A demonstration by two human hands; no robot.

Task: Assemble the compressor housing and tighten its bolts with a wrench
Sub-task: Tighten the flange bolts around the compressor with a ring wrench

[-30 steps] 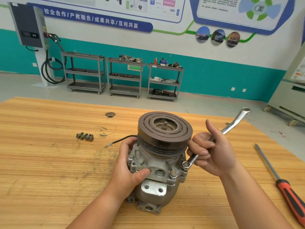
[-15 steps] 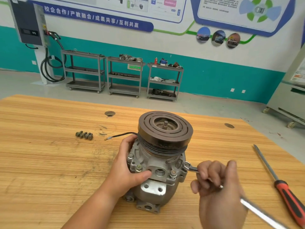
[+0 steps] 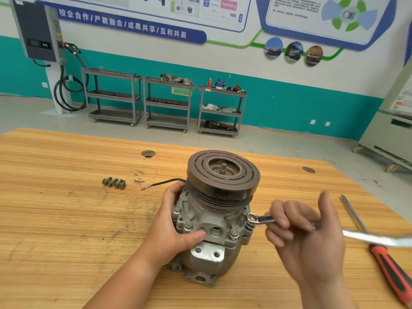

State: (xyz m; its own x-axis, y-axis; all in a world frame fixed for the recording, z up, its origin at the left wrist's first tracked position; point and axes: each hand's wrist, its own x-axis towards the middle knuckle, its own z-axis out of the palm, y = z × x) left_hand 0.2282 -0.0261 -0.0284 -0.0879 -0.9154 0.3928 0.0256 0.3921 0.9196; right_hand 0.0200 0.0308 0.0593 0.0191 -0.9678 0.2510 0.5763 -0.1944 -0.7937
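The compressor [image 3: 217, 221] stands near the front edge of the wooden counter [image 3: 66, 241], with the left grip [image 3: 174, 233] wrapped round its housing and the right grip [image 3: 305, 239] curled round the wrench [image 3: 260, 219]. Steel carts [image 3: 167, 102] line the teal wall [image 3: 289, 103].

Wooden table [image 3: 55, 219]: compressor [image 3: 215, 219], loose bolts [image 3: 114, 183], screwdriver [image 3: 389, 265].

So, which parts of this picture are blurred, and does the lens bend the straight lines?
Head view: the wrench handle is smeared by motion and the right hand is soft; the compressor and left hand are sharp. Head view: the table far edge and the wall stripe look slightly bowed, as with a wide lens; light is even, no strong glare.
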